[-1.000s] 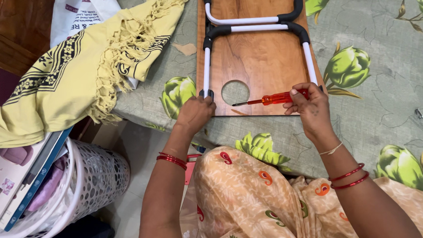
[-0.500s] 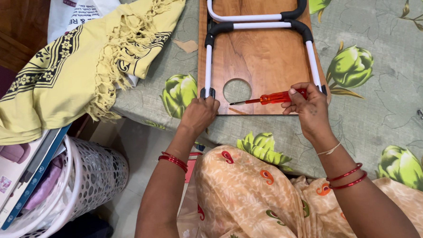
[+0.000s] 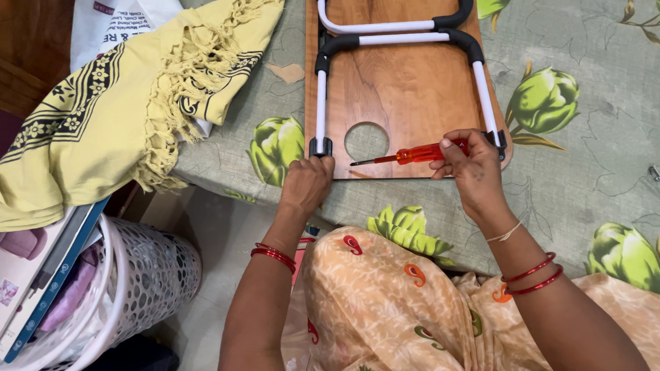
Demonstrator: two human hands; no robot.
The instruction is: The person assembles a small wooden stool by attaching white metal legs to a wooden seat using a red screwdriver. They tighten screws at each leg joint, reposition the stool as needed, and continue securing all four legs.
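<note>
Nearest to us lay the lap in orange patterned cloth [image 3: 394, 294], with both forearms reaching up from it, red bangles [image 3: 273, 253] on each wrist. To the left stood the white basket [image 3: 149, 282] with books stacked on it, where it had been a second before.

Our left hand [image 3: 305, 183] sat at the near left corner of the wooden board [image 3: 400, 93], fingers curled together against the board's edge just below the black foot [image 3: 320, 146] of the white metal leg [image 3: 320, 104]. It had slid a little to the left and upward since half a second earlier, and we could not tell whether it pinched anything or only pressed there.

Our right hand [image 3: 474, 170] was clamped on the orange handle of the screwdriver [image 3: 410, 156], thumb and fingers wrapped round its end. The tool lay nearly level across the near edge of the board, its dark tip pointing left, just below the round hole [image 3: 366, 141]. Compared with the earlier frames, the screwdriver and the hand had moved slightly left, the tip now closer to our left hand yet apart from it.

Farther off, the second folded leg [image 3: 390, 25] crossed the board, unchanged. The board rested on the green flowered sheet [image 3: 600, 85], and the yellow fringed cloth [image 3: 119, 106] lay heaped at far left.
</note>
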